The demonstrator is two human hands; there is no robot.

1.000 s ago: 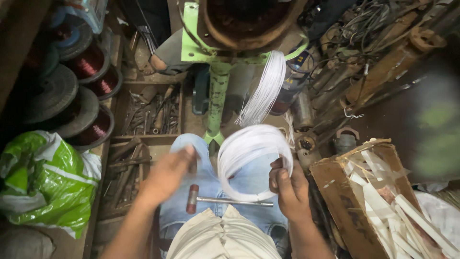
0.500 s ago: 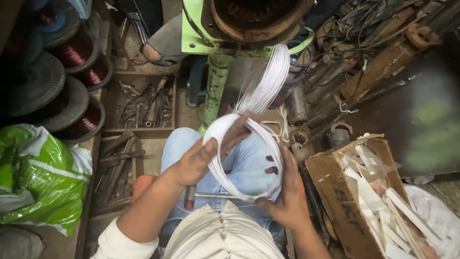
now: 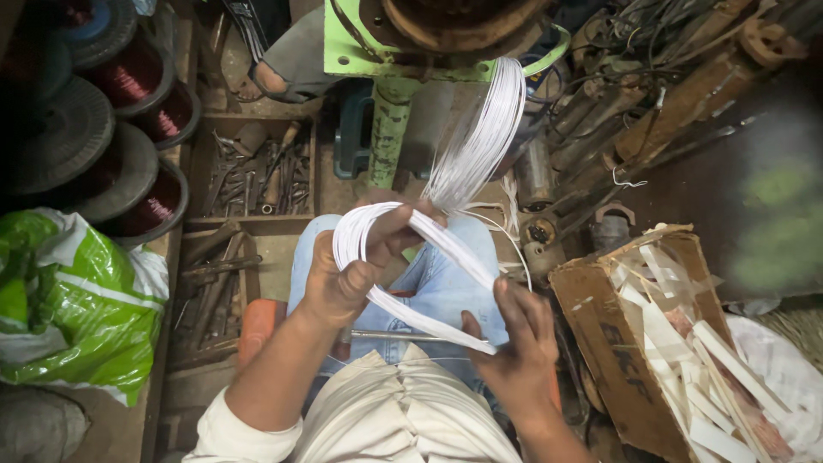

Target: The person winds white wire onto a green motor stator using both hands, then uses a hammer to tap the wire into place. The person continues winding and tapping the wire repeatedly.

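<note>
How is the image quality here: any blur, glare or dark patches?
Head view: the hands and white wire coil are sharp and evenly lit; the right edge is dark, with a blurred green smear; the copper spools at upper left sit in shadow; straight lines bow slightly toward the edges.

The centre is evenly lit from above; corners are dimmed. A green blur [image 3: 771,231] is seen at three o'clock, and edges are bowed by wide-angle distortion.

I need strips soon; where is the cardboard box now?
In the head view, the cardboard box stands at lower right, beside the right hand.
</note>
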